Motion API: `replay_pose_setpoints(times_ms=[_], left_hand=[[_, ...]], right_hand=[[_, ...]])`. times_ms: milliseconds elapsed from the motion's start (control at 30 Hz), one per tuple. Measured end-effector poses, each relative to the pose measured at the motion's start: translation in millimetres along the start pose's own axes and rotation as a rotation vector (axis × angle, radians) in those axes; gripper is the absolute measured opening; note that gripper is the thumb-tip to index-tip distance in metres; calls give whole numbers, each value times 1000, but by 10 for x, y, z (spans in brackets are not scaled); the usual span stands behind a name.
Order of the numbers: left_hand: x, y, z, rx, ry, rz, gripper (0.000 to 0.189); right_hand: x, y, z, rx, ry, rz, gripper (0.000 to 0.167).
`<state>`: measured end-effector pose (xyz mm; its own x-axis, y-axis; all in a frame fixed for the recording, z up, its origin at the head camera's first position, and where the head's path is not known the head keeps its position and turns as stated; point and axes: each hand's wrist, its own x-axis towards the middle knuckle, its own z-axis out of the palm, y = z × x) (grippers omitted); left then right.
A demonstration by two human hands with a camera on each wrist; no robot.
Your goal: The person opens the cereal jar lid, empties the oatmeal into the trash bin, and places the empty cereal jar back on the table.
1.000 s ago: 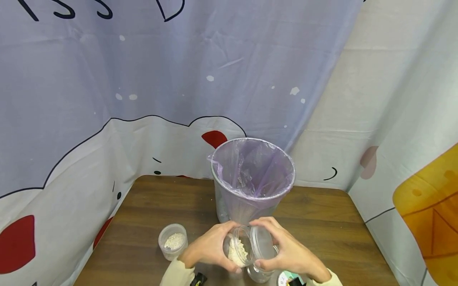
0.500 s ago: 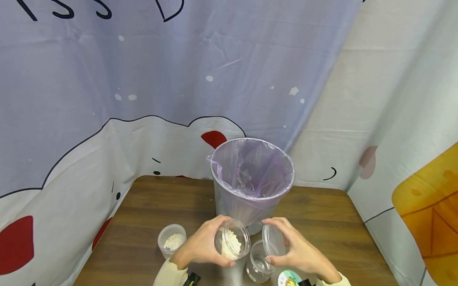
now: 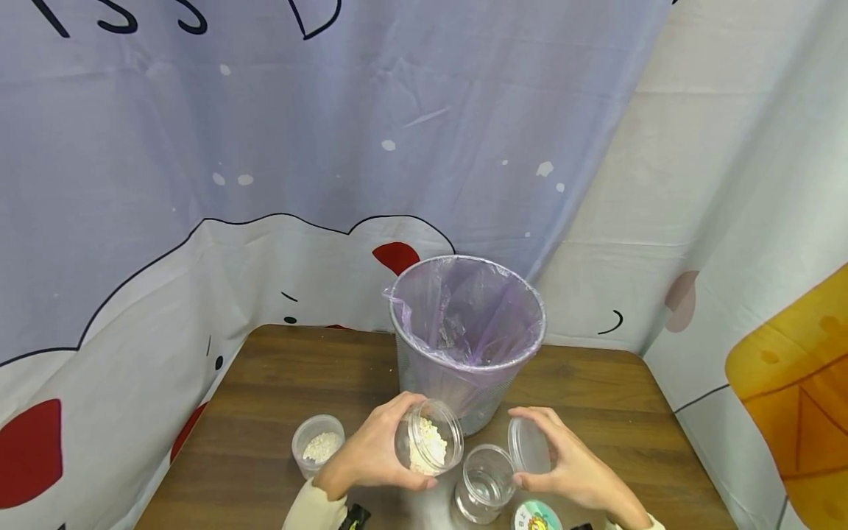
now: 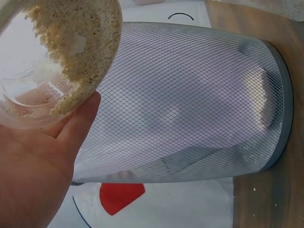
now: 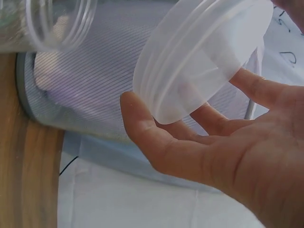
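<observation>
My left hand (image 3: 374,450) grips a clear plastic jar (image 4: 28,71) tilted toward the right in the head view, its mouth uncovered. Pale flakes like oats (image 4: 90,47) lie heaped against its lower side. My right hand (image 3: 573,467) holds a translucent round lid (image 5: 199,57) by its edge, thumb on one side and fingers on the other. Between the two hands an uncovered clear jar (image 3: 485,482) stands upright on the table, with no flakes showing in it. Left of my left hand stands a small tub (image 3: 318,427) with pale flakes (image 3: 323,447) inside.
Just behind the hands a mesh waste bin (image 3: 430,368) with a purple liner (image 3: 470,316) stands on the wooden table (image 3: 278,383). Near the front lies a round lid with a green printed label (image 3: 535,517). A printed cloth (image 3: 278,132) hangs behind and beside the table.
The lid has come away from the tilted jar and moved right with my right hand. My left hand has shifted the jar slightly left, and the upright jar now shows between them.
</observation>
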<state>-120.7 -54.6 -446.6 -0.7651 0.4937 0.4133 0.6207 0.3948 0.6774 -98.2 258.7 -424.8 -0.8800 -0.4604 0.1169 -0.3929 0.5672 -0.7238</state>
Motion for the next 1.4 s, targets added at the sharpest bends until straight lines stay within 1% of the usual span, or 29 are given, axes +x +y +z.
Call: replay_pose_setpoints(times_ms=[100, 300, 400, 500, 667, 800, 867, 1000, 1133, 1233, 1400], left_hand=[[0, 14, -17, -11, 6, 2, 89], [6, 46, -35, -8, 21, 14, 90], [9, 57, -34, -9, 31, 18, 89], [10, 69, -39, -20, 33, 14, 88], [12, 84, -48, -24, 47, 28, 87], [11, 96, -50, -20, 62, 40, 87], [13, 99, -51, -21, 69, 47, 87], [29, 112, -57, -10, 89, 88, 87], [51, 124, -65, 6, 109, 124, 86], [62, 137, -76, 14, 122, 139, 85], [76, 161, -102, 21, 138, 153, 86]], right_hand=[[-24, 63, -1, -19, 11, 3, 79], [-70, 197, 7, -9, 32, 56, 80], [-91, 257, 2, -12, 54, 57, 79], [-116, 305, -14, -9, 53, 64, 77], [-146, 381, -28, -25, 47, 83, 75], [-173, 433, -22, -13, 32, 132, 75], [-186, 462, -19, -3, 27, 160, 75], [-210, 532, -14, 16, 24, 206, 77], [-235, 615, -1, -2, 37, 236, 77], [-260, 683, 14, -8, 48, 263, 77], [-327, 800, 38, 4, 44, 296, 77]])
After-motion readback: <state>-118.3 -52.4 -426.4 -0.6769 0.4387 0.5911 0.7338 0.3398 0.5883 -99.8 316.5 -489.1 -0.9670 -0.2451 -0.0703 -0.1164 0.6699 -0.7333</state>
